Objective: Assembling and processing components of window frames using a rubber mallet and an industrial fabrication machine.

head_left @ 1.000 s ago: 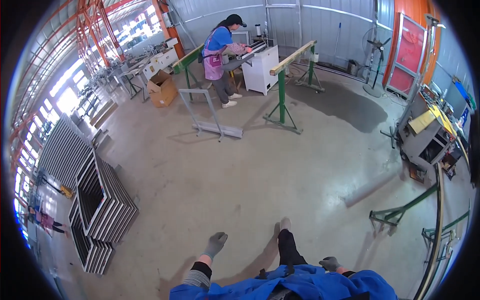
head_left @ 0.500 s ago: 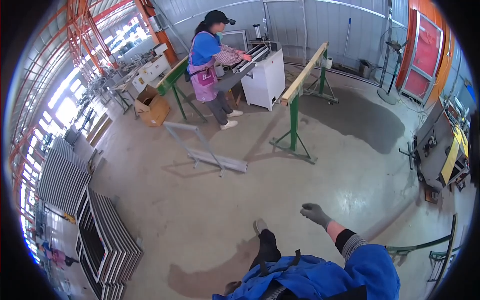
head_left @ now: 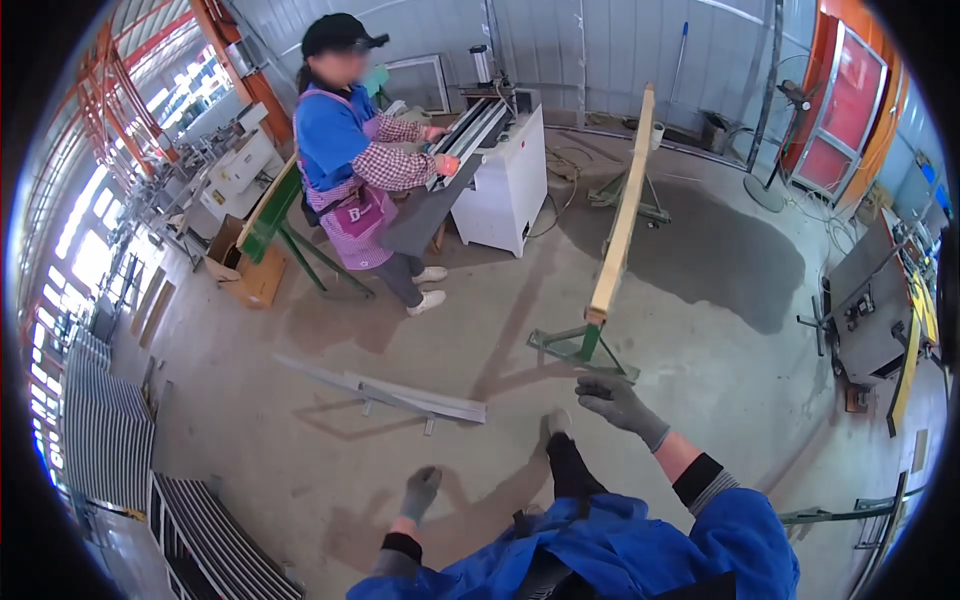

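Observation:
My right hand (head_left: 622,410), in a grey glove, reaches forward over the floor with its fingers loosely bent and apart. It holds nothing and appears nearest to the close end of a wood-topped green trestle (head_left: 622,210). Low on the left hangs my left hand (head_left: 421,492), also gloved in grey, its fingers loosely extended and nothing visible in them. Ahead of it, a grey metal frame (head_left: 420,400) rests on the floor, apart from both hands.
A co-worker (head_left: 345,150) handles long metal profiles (head_left: 475,140) at a white machine (head_left: 510,190). Behind them stand a green trestle (head_left: 270,215) and a cardboard box (head_left: 245,270). Stacked frames (head_left: 215,540) lie at left. A grey machine (head_left: 870,300) and a fan (head_left: 768,190) stand at right.
I have come closer to the co-worker and the trestles. My left hand has swung into view, and my right hand has moved slightly forward. The co-worker's head has turned.

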Tool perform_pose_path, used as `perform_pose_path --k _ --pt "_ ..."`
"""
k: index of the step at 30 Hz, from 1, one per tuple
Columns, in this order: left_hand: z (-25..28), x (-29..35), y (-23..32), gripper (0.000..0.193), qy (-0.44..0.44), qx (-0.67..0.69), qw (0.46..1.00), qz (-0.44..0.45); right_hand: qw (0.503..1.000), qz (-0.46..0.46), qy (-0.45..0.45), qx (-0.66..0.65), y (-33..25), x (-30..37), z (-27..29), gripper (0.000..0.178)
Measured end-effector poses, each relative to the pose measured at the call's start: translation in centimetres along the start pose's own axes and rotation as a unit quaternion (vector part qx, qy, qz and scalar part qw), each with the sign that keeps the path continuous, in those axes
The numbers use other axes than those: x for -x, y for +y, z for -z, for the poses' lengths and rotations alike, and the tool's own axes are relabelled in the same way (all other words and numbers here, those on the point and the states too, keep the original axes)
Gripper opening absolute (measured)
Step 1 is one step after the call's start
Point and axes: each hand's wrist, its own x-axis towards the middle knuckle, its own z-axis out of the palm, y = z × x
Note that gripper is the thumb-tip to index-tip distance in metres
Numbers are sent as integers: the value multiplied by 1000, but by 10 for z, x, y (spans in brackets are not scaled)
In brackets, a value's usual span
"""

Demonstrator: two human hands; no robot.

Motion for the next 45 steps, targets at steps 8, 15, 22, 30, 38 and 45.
perform_pose_path --k 8,15,22,30,38,45 --pt "12 -216 164 45 -12 6 998 -68 999 40 -19 -32 -82 -250 58 54" --pt "35 -399 358 39 -84 20 991 -104 997 61 -45 -2 -144 -435 114 55" --pt "74 -710 410 46 -14 -27 930 -366 998 50 -25 -13 -173 -667 117 55" --pt "102 -944 615 59 87 -152 939 -298 989 -8 147 3 -173 -916 121 65" --pt "78 -1107 606 71 65 -191 954 -220 969 -27 165 184 -193 -1124 139 60" --pt "72 -1153 644 83 -8 -132 975 -176 948 -5 246 205 -179 -1192 139 51"
